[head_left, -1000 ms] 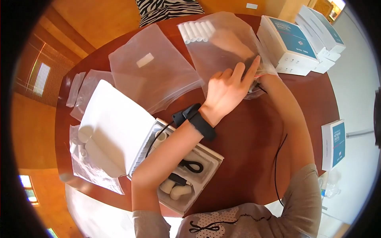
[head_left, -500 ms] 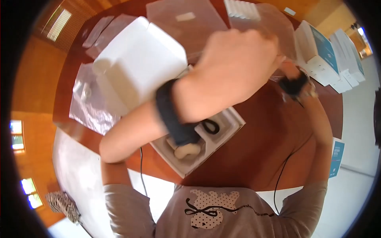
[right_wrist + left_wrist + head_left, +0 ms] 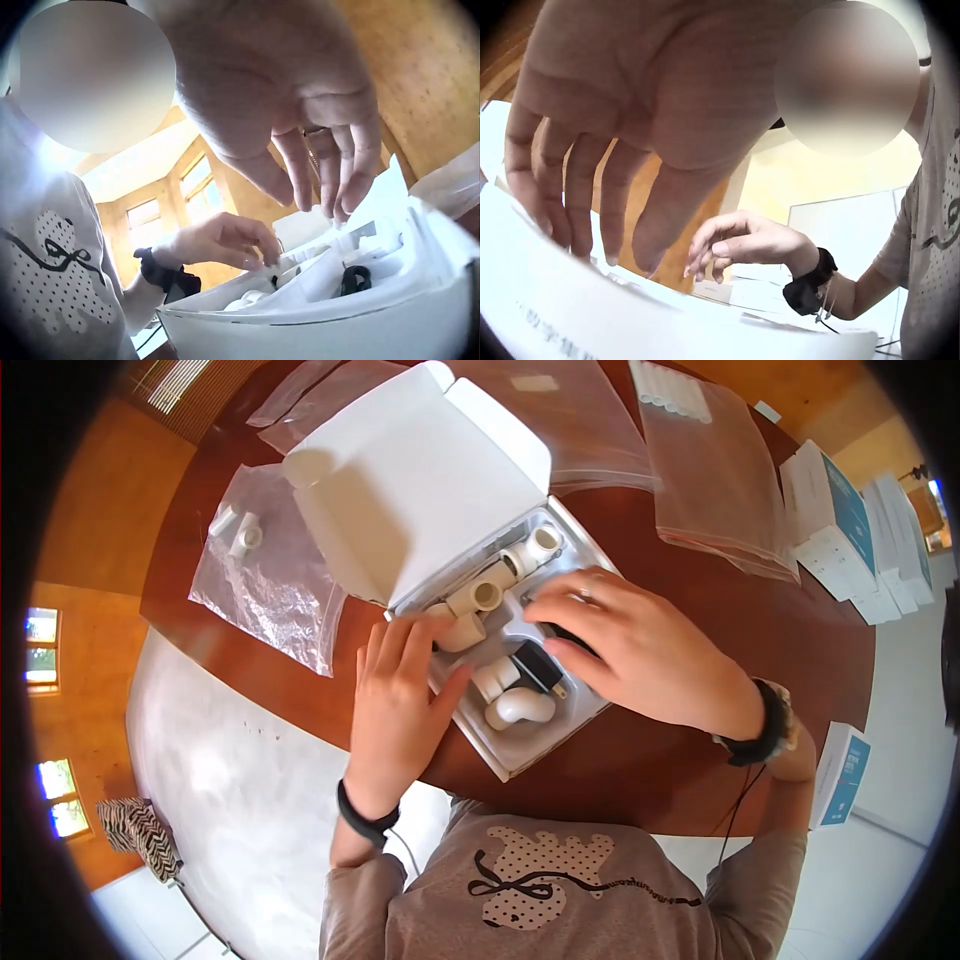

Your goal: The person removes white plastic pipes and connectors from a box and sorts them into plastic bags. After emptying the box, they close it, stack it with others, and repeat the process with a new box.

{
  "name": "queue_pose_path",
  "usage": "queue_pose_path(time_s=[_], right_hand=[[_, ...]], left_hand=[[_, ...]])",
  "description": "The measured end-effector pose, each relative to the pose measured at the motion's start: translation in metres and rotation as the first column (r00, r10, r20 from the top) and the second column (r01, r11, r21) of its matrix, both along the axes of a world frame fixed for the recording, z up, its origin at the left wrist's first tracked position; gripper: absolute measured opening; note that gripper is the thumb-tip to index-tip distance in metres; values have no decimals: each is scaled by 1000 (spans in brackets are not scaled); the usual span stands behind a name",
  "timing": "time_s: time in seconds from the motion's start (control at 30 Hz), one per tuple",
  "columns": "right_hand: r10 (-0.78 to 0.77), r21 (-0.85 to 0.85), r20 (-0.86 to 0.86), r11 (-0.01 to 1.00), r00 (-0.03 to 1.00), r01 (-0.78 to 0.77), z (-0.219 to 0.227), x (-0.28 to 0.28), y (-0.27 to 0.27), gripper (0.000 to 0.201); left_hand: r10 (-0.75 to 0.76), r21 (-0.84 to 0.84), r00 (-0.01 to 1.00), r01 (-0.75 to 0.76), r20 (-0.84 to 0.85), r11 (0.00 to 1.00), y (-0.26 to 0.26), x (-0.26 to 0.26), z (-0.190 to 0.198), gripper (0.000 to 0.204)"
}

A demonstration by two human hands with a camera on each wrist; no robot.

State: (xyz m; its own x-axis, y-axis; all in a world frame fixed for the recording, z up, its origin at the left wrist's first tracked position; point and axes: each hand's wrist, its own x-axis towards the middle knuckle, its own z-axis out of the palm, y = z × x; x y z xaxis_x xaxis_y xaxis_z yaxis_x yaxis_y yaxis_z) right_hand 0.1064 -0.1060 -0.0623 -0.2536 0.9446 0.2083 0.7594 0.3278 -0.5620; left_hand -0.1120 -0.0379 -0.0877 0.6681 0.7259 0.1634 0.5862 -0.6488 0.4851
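Observation:
An open white box [image 3: 505, 765] holds a tray with several white pipe fittings [image 3: 486, 596], a black adapter [image 3: 537, 666] and a rounded white piece [image 3: 524, 705]. At its left edge is the left hand [image 3: 398, 690], fingers loosely extended over the fittings there; whether they touch is unclear. Over the right side of the tray hovers the right hand [image 3: 650, 645], fingers relaxed and slightly bent. In the right wrist view, a coiled black cable [image 3: 355, 280] lies in the tray below the right hand [image 3: 292, 112]. Neither hand visibly grips anything.
A clear bag with white fittings [image 3: 275, 575] lies left of the box. Behind are flat plastic bags [image 3: 590, 435] and a bag with several white tubes [image 3: 710, 490]. White-and-blue boxes [image 3: 825, 520] stand at the right, with another box [image 3: 840, 775] nearer.
The left hand has come back from across the table to the box's left edge. The right hand has left the tube bag and moved left over the tray. The head view has shifted.

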Motion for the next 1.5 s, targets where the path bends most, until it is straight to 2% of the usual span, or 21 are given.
queue_pose_path(time_s=[0.13, 0.23, 0.33, 0.47, 0.6, 0.8, 0.87, 0.93, 1.0, 1.03, 1.07, 1.1, 1.17, 1.2, 1.23, 1.3, 1.33, 1.37, 1.43, 1.47, 1.5], right_hand=[[86, 32, 215, 995, 973, -95, -14, -13, 28, 33], [183, -78, 249, 983, 951, -169, -14, -10, 43, 43], [189, -78, 254, 981, 948, -175, -19, -7, 49, 45], [177, -59, 295, 984, 939, -167, -21, -10, 59, 45], [179, -49, 343, 984, 922, -173, -19, -17, 64, 41], [191, -64, 441, 981, 877, -181, -9, -18, 63, 32], [127, -35, 420, 992, 899, -124, -7, -18, 62, 29], [18, 65, 300, 997, 954, -39, -6, -16, 60, 27], [-92, -123, -6, 988, 996, 91, 2, -10, 60, 27], [-174, -226, -151, 964, 973, 137, 5, -5, 61, 27], [-193, -214, -312, 968, 930, 128, -2, 0, 61, 28], [-228, -293, -386, 949, 894, 115, 0, 2, 59, 28], [-310, -435, -519, 898, 797, 66, 7, -3, 56, 29], [-257, -391, -637, 920, 727, -17, 6, -9, 55, 30], [-170, -360, -592, 930, 788, -70, 11, -13, 54, 32], [-95, -342, -616, 927, 782, -156, 26, -23, 54, 31], [-47, -326, -611, 925, 790, -197, 33, -20, 57, 30], [2, -310, -605, 920, 796, -238, 39, -17, 60, 29], [53, -150, -418, 981, 907, -126, 23, -9, 65, 28], [31, -120, -394, 989, 918, -85, 17, -3, 70, 27], [73, -131, -290, 985, 954, -115, 14, 3, 72, 27]], left_hand=[[21, 169, 995, -4, -98, 986, -1, 13, -17, 50], [53, 175, 987, -26, -151, 984, 1, 16, -19, 50], [56, 132, 996, -46, -75, 990, 1, 16, -21, 51], [23, 105, 1000, -23, -2, 994, 3, 15, -18, 54], [49, 42, 999, -48, -18, 998, 5, 13, -17, 60], [86, 63, 996, -88, 28, 994, 2, 15, -19, 55], [79, 47, 995, -82, 61, 996, 3, 12, -17, 53], [74, 21, 990, -77, 116, 997, 5, 6, -13, 50], [126, 45, 971, -138, 201, 989, 6, 2, -9, 49], [147, 55, 959, -164, 244, 985, 6, 1, -9, 48], [153, 4, 935, -163, 319, 987, 7, 0, -9, 47], [198, -189, 901, -133, 386, 973, 6, -1, -5, 49], [344, -490, 683, 22, 644, 872, 4, 5, -6, 48], [406, -590, 593, 147, 695, 794, 2, 9, -1, 49], [385, -598, 578, 233, 719, 767, 3, 10, -1, 49], [474, -669, 482, 414, 736, 618, 3, 13, -4, 52], [467, -629, 430, 421, 773, 654, 3, 13, -5, 45], [453, -610, 435, 350, 778, 711, 5, 10, -6, 42], [427, -554, 450, 201, 785, 808, 13, -2, -9, 39], [495, -575, 427, 74, 757, 815, 19, -13, -14, 38], [561, -590, 394, -56, 728, 805, 25, -26, -19, 38]])
